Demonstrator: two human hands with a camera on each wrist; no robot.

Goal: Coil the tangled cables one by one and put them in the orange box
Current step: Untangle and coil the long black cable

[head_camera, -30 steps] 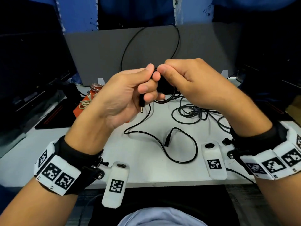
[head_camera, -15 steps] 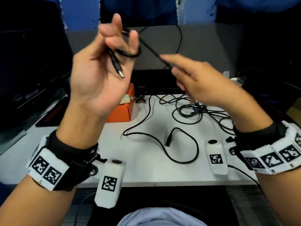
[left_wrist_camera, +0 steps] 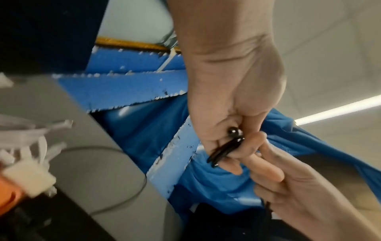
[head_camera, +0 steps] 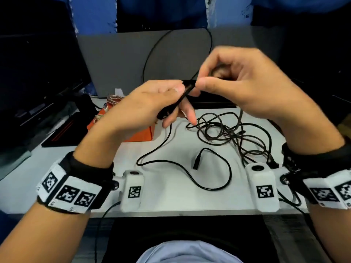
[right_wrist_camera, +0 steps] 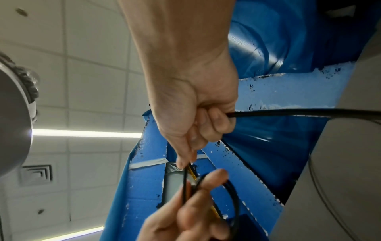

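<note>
1. Cable point(head_camera: 207, 179) of thin black cord lies nearest on the white worktop point(head_camera: 57, 177), looping at about 6 o'clock from the hands, with a free plug end resting inside the loop.
2. Tangled cables point(head_camera: 228, 133) sit in a loose black heap at about 4 o'clock from the hands, flat on the worktop and trailing toward the right wrist.
3. Left hand point(head_camera: 144, 107) is raised above the worktop, its grip clamped on a few small turns of a black cord point(head_camera: 180, 100); the left wrist view shows the turns and a round plug end pinched between thumb and fingers point(left_wrist_camera: 226, 146).
4. Right hand point(head_camera: 247, 88) is just beside the left at 2 o'clock, fingers touching it, its grip closed on the same cord; the right wrist view shows the cord pinched at the fingertips and running out of the curled fingers point(right_wrist_camera: 218, 120) to the side.
5. Orange box point(head_camera: 140, 133) stands at 9 o'clock behind the left hand, largely hidden by it; a braided, light-coloured coiled cable point(head_camera: 114, 97) pokes up from its far end, and what else it holds cannot be told.
6. Grey panel point(head_camera: 117, 59) stands at 12 o'clock, with a black lead arcing across it.
</note>
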